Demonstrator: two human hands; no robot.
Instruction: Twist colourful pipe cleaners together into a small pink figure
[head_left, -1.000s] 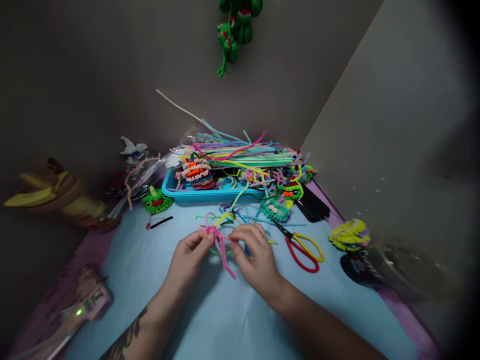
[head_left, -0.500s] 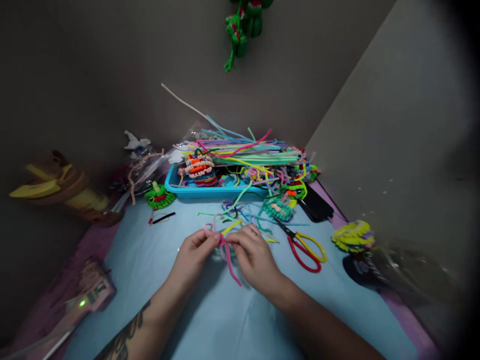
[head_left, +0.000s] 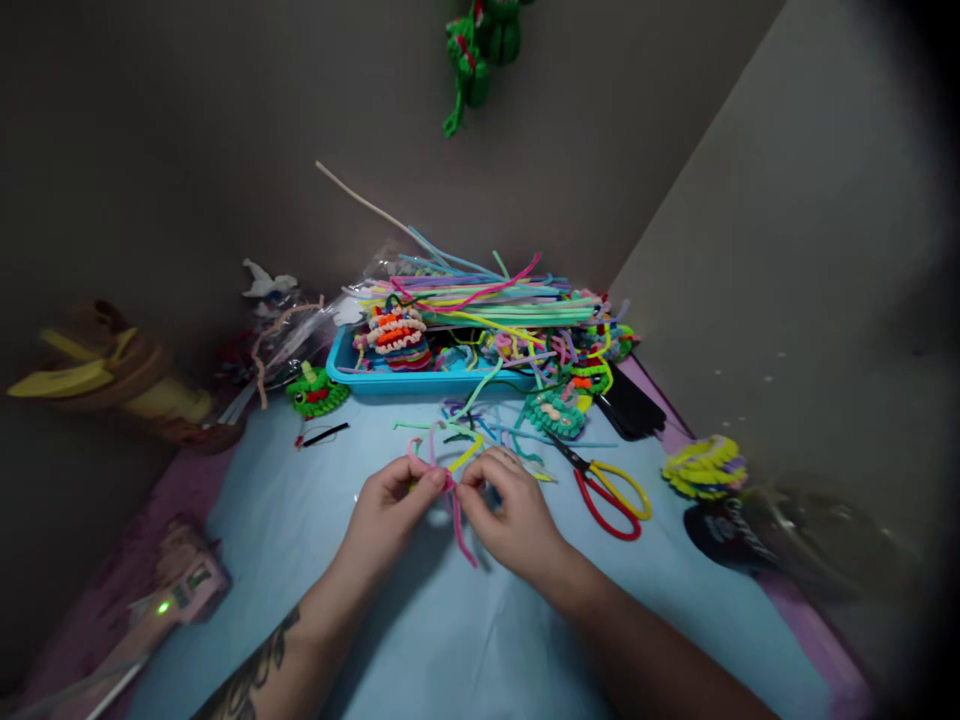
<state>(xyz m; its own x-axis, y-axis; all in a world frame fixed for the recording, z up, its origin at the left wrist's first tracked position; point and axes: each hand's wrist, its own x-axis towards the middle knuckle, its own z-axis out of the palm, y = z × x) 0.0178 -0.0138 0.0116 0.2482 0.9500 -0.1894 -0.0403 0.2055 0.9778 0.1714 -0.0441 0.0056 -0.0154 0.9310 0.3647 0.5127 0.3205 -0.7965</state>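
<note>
My left hand [head_left: 388,507] and my right hand [head_left: 511,510] meet over the light blue table cover [head_left: 420,640], fingertips pinched together. Between them runs a pink pipe cleaner [head_left: 456,512], its loose tail hanging down toward me. Both hands are closed on it. Just beyond my fingers lie several loose pipe cleaner pieces [head_left: 466,440] in yellow, green and purple.
A blue tray [head_left: 352,372] heaped with long pipe cleaners stands at the back. Red and yellow scissors [head_left: 609,490] lie right of my right hand. A green pipe cleaner figure [head_left: 316,390], a black phone [head_left: 630,405], a yellow coil [head_left: 703,466] and a pink device [head_left: 169,600] ring the work area.
My hands have drawn closer together on the pink pipe cleaner, and its tail has shifted slightly. The view has tilted a little.
</note>
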